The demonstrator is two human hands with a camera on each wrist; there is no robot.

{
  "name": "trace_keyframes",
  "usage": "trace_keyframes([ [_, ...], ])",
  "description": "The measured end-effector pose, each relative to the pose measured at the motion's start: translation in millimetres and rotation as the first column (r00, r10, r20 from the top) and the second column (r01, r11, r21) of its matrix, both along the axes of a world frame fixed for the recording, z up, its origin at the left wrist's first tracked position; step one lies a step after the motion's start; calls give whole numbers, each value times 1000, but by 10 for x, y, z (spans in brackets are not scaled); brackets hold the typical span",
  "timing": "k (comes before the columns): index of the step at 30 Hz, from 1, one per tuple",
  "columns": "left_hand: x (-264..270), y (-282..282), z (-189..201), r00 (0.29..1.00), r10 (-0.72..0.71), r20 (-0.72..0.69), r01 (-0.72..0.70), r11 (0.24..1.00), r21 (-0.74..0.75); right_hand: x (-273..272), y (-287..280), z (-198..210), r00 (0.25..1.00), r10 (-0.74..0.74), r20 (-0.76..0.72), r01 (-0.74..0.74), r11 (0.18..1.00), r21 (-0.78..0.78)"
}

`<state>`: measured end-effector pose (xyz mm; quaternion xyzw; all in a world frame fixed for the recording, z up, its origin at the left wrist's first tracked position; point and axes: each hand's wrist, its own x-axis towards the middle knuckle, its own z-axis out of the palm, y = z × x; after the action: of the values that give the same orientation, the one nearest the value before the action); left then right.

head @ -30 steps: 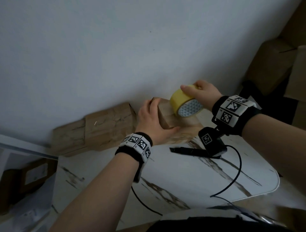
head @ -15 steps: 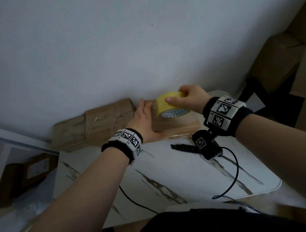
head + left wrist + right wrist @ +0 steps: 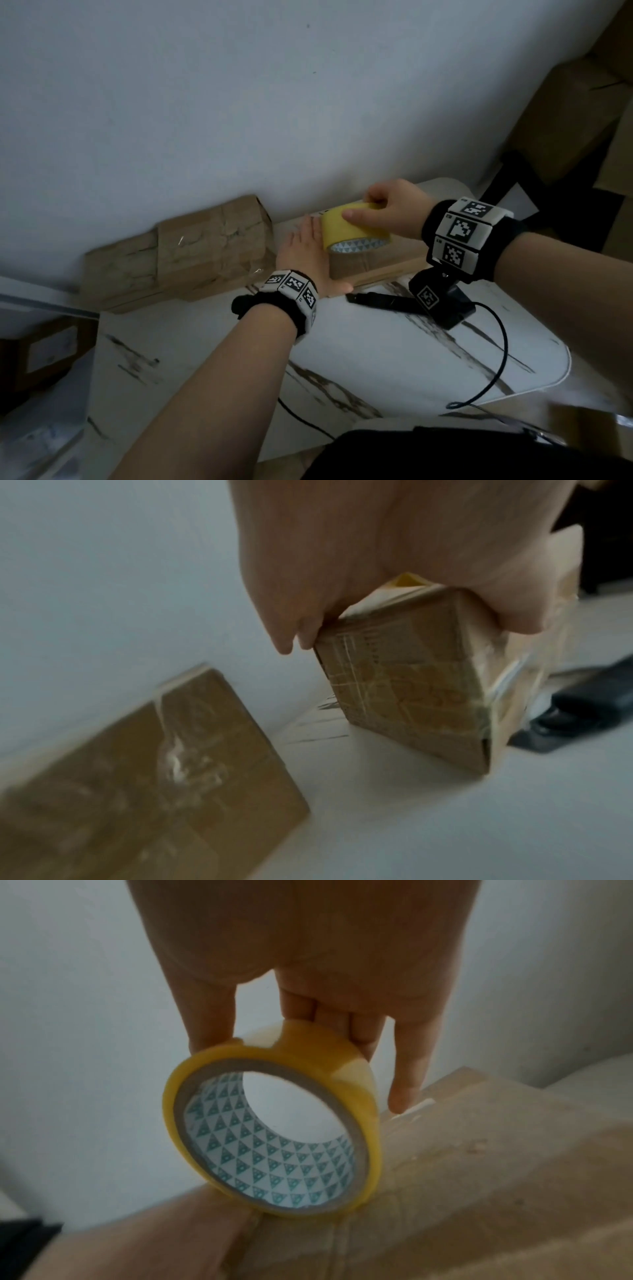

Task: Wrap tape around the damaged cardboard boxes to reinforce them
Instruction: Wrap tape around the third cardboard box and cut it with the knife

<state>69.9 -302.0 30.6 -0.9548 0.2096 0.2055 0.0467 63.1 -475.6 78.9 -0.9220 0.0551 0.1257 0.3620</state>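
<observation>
A small brown cardboard box (image 3: 373,265) with clear tape on it lies on the white marble table (image 3: 376,359), close to the wall. My left hand (image 3: 301,250) grips its left end, fingers (image 3: 291,631) over the far side and thumb along the near side. My right hand (image 3: 387,209) pinches a yellow tape roll (image 3: 346,226) from above. The tape roll (image 3: 352,1069) stands on edge on the box's top (image 3: 479,1177), right beside my left hand. A strip of clear tape runs from it along the box.
A larger crumpled, taped cardboard box (image 3: 185,253) lies against the wall to the left. A black cutter-like tool (image 3: 376,301) lies in front of the small box. More cardboard boxes (image 3: 575,113) stand at the upper right. A black cable (image 3: 500,359) loops over the table.
The small box was tilted up off the table in my left hand; it now lies flat. The tape roll has moved from the box's end onto its top, toward my left hand.
</observation>
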Motion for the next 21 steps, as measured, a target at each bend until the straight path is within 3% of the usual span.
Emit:
trace_keyframes([
  [7,24,-74,40,999,-39,20,34,982,184,14,-211,171,1000,-5,25,10,981,-192],
  [12,22,-126,37,999,-38,19,33,979,203,6,-421,221,1000,27,-6,-27,926,-377],
  [17,14,-165,21,998,-51,39,41,974,224,-16,-717,326,997,20,-72,-62,762,-645],
  [21,19,-201,15,997,-61,42,49,969,243,-68,-884,208,985,-51,-165,-58,802,-594],
])
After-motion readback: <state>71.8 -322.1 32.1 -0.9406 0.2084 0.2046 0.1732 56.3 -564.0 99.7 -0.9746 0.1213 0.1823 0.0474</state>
